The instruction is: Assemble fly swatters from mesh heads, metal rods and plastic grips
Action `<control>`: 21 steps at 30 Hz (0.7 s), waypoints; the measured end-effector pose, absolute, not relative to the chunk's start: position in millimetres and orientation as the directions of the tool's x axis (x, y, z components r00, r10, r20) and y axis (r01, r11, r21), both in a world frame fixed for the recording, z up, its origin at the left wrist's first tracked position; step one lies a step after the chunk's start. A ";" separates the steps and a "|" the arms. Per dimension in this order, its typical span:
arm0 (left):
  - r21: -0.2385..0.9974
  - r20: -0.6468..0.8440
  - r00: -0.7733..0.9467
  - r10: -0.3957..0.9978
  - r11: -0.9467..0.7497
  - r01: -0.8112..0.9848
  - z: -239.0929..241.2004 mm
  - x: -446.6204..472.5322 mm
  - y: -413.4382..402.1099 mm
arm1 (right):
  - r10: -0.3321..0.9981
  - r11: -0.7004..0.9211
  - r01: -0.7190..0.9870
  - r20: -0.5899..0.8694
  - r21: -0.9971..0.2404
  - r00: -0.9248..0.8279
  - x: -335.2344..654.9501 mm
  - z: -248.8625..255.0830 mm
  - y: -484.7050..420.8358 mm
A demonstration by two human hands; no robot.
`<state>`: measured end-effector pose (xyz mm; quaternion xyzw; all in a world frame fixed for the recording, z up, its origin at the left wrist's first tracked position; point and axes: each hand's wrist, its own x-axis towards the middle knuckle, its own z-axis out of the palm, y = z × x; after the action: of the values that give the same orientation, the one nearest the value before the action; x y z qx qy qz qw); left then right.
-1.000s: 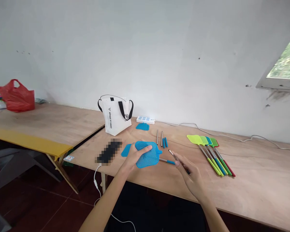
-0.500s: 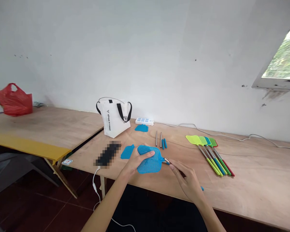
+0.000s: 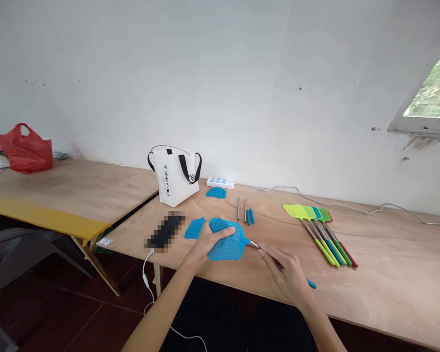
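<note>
My left hand [image 3: 209,240] pinches a blue fly swatter head [image 3: 227,247] with the thumb flat on its mesh. The head's narrow neck meets the tip of a metal rod [image 3: 254,244], and my right hand [image 3: 284,274] is closed around that rod. A blue grip end [image 3: 311,283] shows past the right hand; whether it belongs to the same rod is hidden. Another blue swatter head [image 3: 194,229] lies beside my left hand. Farther back rest two metal rods [image 3: 238,209] and two blue grips [image 3: 250,216], with more blue heads [image 3: 216,192] behind them.
Several colourful fly swatters [image 3: 320,234] lie fanned at right. A white bag [image 3: 178,178] stands at the back left, near a white power strip [image 3: 220,183]. A blurred dark object [image 3: 165,232] with a white cable lies left. A red plastic bag [image 3: 27,151] sits on another table.
The view has shifted slightly. Both hands keep their grips, and more bare rod shows at the swatter head's neck. More of the blue grip end shows past my right hand.
</note>
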<state>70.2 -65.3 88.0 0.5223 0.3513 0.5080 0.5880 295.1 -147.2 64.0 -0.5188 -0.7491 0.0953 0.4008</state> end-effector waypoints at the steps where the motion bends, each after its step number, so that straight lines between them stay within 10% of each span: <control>1: 0.974 0.140 0.239 0.961 -0.089 -0.209 87.7 69.7 -64.6 | 0.847 0.444 0.732 0.508 -0.516 -0.156 297.3 63.4 -147.4; 9: 0.945 0.313 0.330 0.891 -0.327 -0.013 87.7 68.8 -65.8 | 0.776 0.422 0.902 0.551 -0.091 -0.307 311.7 61.1 -149.4; 21: 0.916 0.334 0.415 0.846 -0.396 0.070 81.8 68.5 -66.7 | 0.752 0.490 0.864 0.556 -0.115 -0.353 294.8 54.0 -144.6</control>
<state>68.5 -66.7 81.8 0.7132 0.3211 0.4351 0.4460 294.8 -144.6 54.0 -0.4948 -0.8165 -0.0997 0.2803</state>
